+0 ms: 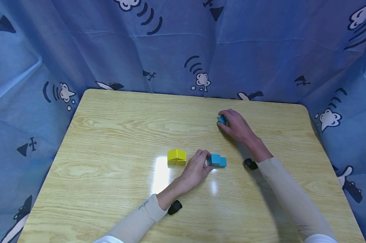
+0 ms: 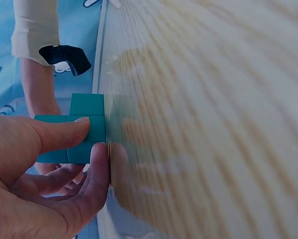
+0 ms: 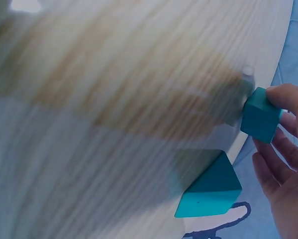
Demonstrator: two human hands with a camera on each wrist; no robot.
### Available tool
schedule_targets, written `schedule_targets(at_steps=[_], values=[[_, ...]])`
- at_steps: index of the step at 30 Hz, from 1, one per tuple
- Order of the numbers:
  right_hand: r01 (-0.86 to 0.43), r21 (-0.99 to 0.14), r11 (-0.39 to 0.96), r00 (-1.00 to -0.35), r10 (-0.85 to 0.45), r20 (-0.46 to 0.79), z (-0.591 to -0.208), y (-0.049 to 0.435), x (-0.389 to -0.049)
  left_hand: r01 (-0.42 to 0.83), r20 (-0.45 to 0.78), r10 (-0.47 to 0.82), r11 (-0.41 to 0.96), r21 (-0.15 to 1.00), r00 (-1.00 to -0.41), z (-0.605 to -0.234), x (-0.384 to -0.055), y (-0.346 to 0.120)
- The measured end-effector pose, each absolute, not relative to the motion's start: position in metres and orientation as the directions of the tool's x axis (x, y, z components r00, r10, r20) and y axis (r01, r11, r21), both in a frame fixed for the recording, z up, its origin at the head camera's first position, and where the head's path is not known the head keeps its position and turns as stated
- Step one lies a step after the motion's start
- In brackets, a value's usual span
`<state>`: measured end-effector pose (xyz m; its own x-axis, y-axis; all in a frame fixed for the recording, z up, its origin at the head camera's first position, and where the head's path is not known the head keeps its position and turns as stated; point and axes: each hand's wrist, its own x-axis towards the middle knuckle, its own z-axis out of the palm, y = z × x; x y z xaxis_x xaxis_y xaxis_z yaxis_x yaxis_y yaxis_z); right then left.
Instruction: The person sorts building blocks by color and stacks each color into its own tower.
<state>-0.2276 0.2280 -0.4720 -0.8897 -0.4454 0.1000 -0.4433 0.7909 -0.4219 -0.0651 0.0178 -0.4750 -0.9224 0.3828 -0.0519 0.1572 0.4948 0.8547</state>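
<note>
My left hand [image 1: 198, 167] pinches a small stack of blue blocks [image 1: 214, 160] near the middle of the table. In the left wrist view, the thumb lies across one face of the blue-green blocks [image 2: 87, 105], with a fingertip low beside them at the tabletop. Two blocks sit side by side there, and another rests on one of them. Farther back and to the right, my right hand [image 1: 236, 125] holds a blue cube [image 3: 260, 117] between thumb and fingers, close to the table surface. A blue triangular block [image 3: 211, 191] rests beside that hand in the right wrist view.
Yellow blocks [image 1: 176, 157] with a peaked top stand just left of my left hand. The wooden table [image 1: 116, 135] has blue patterned cloth [image 1: 170, 50] hanging behind it and at both sides. Black devices [image 1: 175, 207] sit at both wrists.
</note>
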Motion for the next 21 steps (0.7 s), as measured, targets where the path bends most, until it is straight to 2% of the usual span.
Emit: schedule_targets(at_steps=[21], values=[[-0.486,-0.567,0.665,-0.87,-0.431,0.24,-0.447,0.242,-0.185,0.145,-0.057,0.38,0.482,0.864,-0.923,-0.474,-0.064,0.018]])
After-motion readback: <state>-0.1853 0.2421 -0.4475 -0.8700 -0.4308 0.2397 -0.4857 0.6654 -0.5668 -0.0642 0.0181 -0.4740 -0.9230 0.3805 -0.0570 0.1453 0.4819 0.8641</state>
